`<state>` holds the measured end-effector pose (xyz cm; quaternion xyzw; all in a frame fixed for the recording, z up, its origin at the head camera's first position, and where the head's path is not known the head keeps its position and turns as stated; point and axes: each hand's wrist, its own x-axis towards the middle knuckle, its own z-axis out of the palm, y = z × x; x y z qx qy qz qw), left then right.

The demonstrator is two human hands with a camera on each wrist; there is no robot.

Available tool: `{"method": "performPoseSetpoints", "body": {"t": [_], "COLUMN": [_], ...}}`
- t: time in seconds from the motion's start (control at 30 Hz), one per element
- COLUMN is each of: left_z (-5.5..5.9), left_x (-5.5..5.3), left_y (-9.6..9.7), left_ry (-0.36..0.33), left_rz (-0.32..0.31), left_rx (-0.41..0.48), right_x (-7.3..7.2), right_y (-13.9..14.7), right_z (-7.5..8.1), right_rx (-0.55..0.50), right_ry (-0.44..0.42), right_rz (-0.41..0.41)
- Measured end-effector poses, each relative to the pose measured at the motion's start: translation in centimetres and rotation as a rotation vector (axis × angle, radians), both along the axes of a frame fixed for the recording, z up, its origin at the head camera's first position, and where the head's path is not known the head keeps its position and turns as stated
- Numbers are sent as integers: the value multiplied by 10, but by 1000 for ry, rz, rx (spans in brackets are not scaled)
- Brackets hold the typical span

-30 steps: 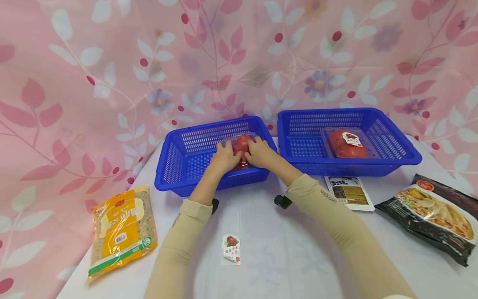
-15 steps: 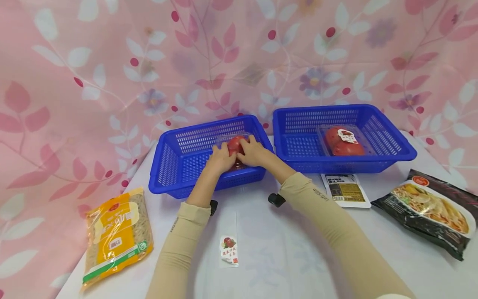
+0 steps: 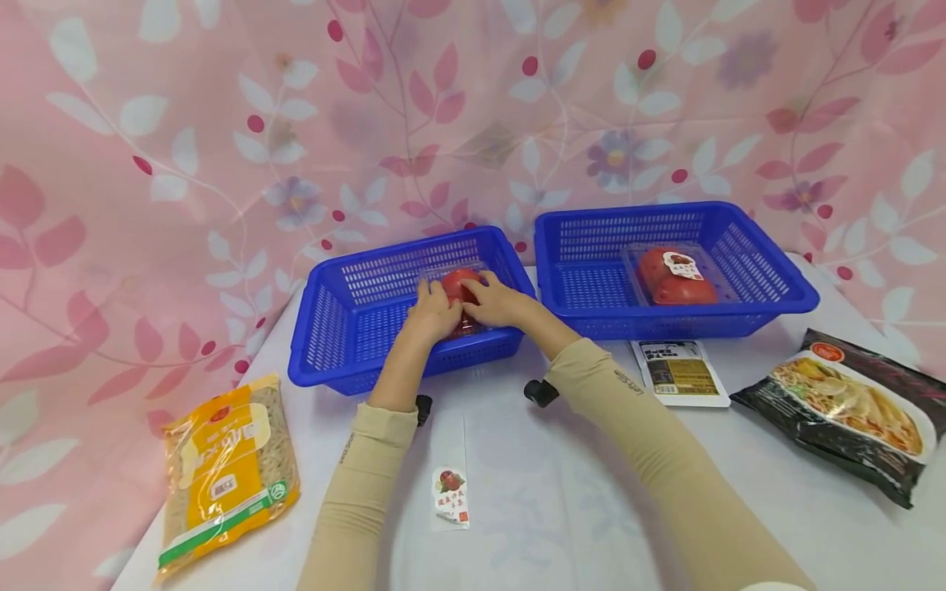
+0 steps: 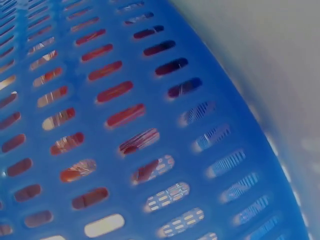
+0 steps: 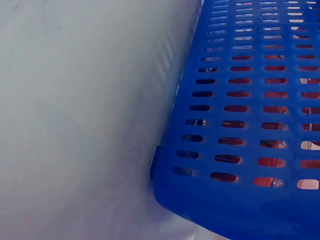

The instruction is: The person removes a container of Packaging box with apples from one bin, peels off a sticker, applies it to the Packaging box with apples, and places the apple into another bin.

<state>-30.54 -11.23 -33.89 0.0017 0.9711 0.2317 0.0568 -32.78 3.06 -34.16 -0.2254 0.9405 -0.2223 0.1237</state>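
Left hand point(image 3: 433, 314) and right hand point(image 3: 497, 304) both grasp a clear pack of red produce point(image 3: 461, 281), fingers bent over it from either side. Pack located inside the left blue basket point(image 3: 325, 328), toward its right end. Just beside: the right blue basket point(image 3: 580, 283), containing a labelled pack point(image 3: 683, 290). On the table point(image 3: 510, 460): sticker strip point(image 3: 449, 492) between the forearms, yellow bag point(image 3: 229, 468) at left, flat packet point(image 3: 680, 373) and black bag point(image 3: 850, 402) at right.

On the table point(image 3: 547, 476) are set, under the right hand point(image 3: 502, 305), a blue basket point(image 3: 484, 353); rightward, another basket point(image 3: 613, 327), flat packet point(image 3: 680, 374) and black bag point(image 3: 850, 410); leftward, a yellow bag point(image 3: 229, 472); on its near side, a sticker strip point(image 3: 449, 492).
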Motion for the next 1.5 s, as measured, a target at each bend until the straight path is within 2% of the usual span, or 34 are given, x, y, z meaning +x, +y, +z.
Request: {"method": "performPoseSetpoints", "body": {"t": [0.17, 0.33, 0.53, 0.97, 1.2, 1.37, 1.5], "left_z": [1, 2, 0, -2, 0, 3, 6], "left_x": [-2, -2, 0, 3, 3, 1, 3], "left_y": [-1, -1, -2, 0, 0, -3, -6], "left_ry": [29, 36, 27, 82, 166, 271, 334], "left_rz": [-31, -29, -16, -30, -69, -101, -103], "left_rx": [-11, 8, 30, 29, 39, 44, 54], "right_x": [-4, -6, -3, -3, 0, 2, 6], "right_y": [0, 0, 0, -1, -1, 0, 1], "right_z": [-1, 0, 1, -2, 1, 3, 5], "right_rx": [-18, -42, -69, -59, -77, -135, -186], "right_ry": [37, 82, 66, 109, 165, 226, 261], "right_rz": [24, 35, 23, 30, 22, 6, -10]}}
